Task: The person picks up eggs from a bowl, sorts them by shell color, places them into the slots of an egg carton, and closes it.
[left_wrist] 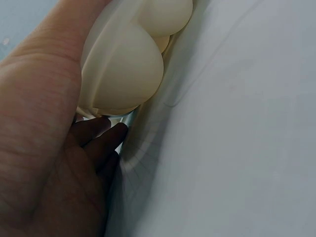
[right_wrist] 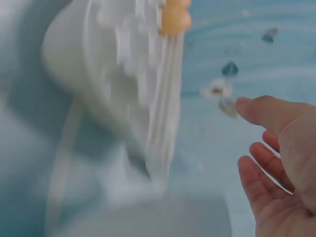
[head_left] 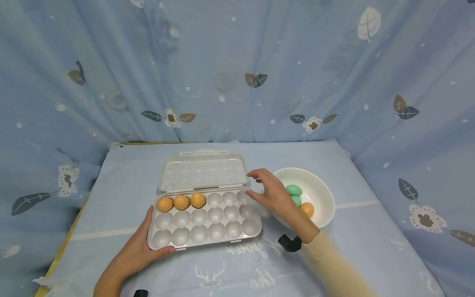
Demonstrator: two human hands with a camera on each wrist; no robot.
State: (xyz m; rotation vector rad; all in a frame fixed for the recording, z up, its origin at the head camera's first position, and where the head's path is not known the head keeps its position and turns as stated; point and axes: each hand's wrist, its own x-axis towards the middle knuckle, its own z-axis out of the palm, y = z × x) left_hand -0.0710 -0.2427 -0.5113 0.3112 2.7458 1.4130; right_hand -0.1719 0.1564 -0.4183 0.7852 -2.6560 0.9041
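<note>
White tray (head_left: 215, 215) against left fingers (head_left: 144, 227)

The right hand (head_left: 272, 194) hides part of the white bowl (head_left: 322, 200) and lower green egg (head_left: 296, 200), right of centre in the head view; the egg tray (right_wrist: 133, 81) is blurred and cropped, upper left of the right-wrist view.

Pale script on the light-blue tablecloth (head_left: 174, 272), appearing mirrored, one word which seems to read "your" (head_left: 246, 247), nearer to the front edge the word "the" (head_left: 262, 279), beside "your" some faint letters (head_left: 272, 243) too unclear for reading.
</note>
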